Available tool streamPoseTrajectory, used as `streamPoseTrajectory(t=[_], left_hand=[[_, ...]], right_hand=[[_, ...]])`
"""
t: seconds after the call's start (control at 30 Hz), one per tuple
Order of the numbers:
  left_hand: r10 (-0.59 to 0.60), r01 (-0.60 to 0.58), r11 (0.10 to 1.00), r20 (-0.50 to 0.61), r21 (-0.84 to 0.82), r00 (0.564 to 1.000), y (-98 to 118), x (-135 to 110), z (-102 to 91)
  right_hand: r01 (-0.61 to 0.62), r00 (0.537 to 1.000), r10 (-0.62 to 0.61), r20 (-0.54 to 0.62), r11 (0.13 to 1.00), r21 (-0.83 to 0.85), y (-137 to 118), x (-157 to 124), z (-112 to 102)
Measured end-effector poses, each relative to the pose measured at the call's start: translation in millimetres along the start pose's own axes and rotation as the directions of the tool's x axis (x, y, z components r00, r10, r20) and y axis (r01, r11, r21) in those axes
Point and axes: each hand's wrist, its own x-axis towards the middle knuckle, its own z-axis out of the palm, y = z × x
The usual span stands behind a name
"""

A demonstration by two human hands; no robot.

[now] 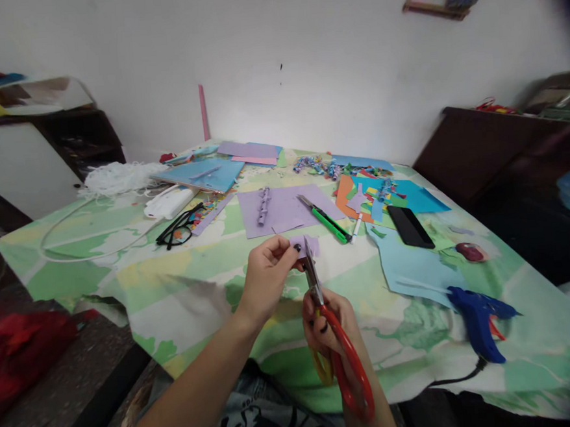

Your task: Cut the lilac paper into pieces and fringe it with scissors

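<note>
My left hand [268,272] pinches a small piece of purple paper [311,244] between thumb and fingers above the table's near side. In my right hand [330,321] is a pair of scissors [350,358] with red and yellow handles, blades pointing away from me. The blades lie across the paper, close to my left fingertips. Beyond my hands lies a larger purple sheet [284,207] bearing a rolled purple paper strip [264,207]. A green utility knife [328,222] rests partly on that sheet, its blade out.
On the right are a blue glue gun [480,320], a black phone [410,226] and a light blue sheet [410,260]. Black glasses [179,228], a white power strip [170,202] and tangled white cord [121,179] lie left. Coloured paper scraps [347,193] are at the back right.
</note>
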Motion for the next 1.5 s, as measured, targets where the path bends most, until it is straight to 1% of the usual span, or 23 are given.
streamPoseTrajectory(t=[0.1, 0.17, 0.3, 0.43, 0.57, 0.9, 1.07, 1.5], left_hand=[[-0.002, 0.002, 1.0, 0.002, 0.018, 1.0, -1.2, 0.6, -0.3], [0.002, -0.002, 1.0, 0.008, 0.029, 1.0, -2.0, 1.1, -0.7], [0.014, -0.014, 0.999, 0.011, 0.044, 1.0, -2.5, 1.6, -1.3], [0.015, -0.015, 0.998, 0.006, 0.058, 1.0, -1.7, 1.3, -0.9], [0.028, -0.028, 0.997, 0.003, 0.066, 1.0, -1.8, 0.7, -0.4], [0.023, -0.024, 0.999, 0.009, 0.026, 1.0, 0.1, 0.4, 0.1], [0.022, -0.022, 1.0, 0.002, 0.009, 1.0, -0.7, 0.5, -0.1], [0.02, -0.02, 1.0, 0.003, -0.004, 1.0, -1.9, 0.3, -1.0]], right_hand=[[0.027, 1.0, -0.027, 0.013, 0.999, -0.031, 3.0, 1.0, -3.3], [0.037, 0.999, -0.037, 0.023, 0.999, -0.017, 4.5, 1.5, -4.7], [0.008, 0.999, -0.008, 0.042, 1.0, -0.006, 4.7, 1.9, -5.3], [0.004, 1.0, -0.003, 0.015, 0.999, -0.046, 2.7, 1.8, -4.3], [0.021, 1.0, -0.021, 0.007, 0.999, -0.039, 1.3, 1.6, -3.2], [0.005, 1.0, -0.006, -0.024, 0.999, -0.032, -4.1, 0.6, 1.2], [0.005, 1.0, -0.005, -0.016, 1.0, 0.01, -6.1, 1.8, 3.9], [0.008, 1.0, -0.008, 0.014, 1.0, -0.004, -3.7, 1.1, 1.4]])
